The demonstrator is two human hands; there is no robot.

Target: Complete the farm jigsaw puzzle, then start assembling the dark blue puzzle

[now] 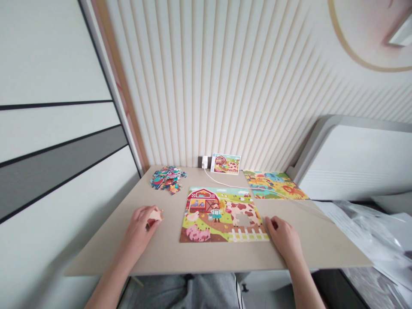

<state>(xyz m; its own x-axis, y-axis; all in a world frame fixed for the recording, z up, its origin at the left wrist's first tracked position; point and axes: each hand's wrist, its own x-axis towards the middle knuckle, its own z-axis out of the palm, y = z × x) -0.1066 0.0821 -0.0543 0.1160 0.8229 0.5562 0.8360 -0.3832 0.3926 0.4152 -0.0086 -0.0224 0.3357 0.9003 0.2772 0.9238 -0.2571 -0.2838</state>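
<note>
A farm jigsaw puzzle (222,214) lies on the beige table (167,253), with one gap in the cow near its right side. My left hand (141,227) rests to the left of the puzzle, fingers closed on a single puzzle piece (156,214). My right hand (283,238) lies on the table at the puzzle's lower right corner, fingers curled and touching its edge, with nothing in it.
A pile of loose puzzle pieces (168,179) sits at the back left. A small reference picture card (225,163) leans on the ribbed wall beside a white charger (204,162) and cable. A second finished puzzle (275,185) lies at the back right. Plastic sheets (363,231) lie on the right.
</note>
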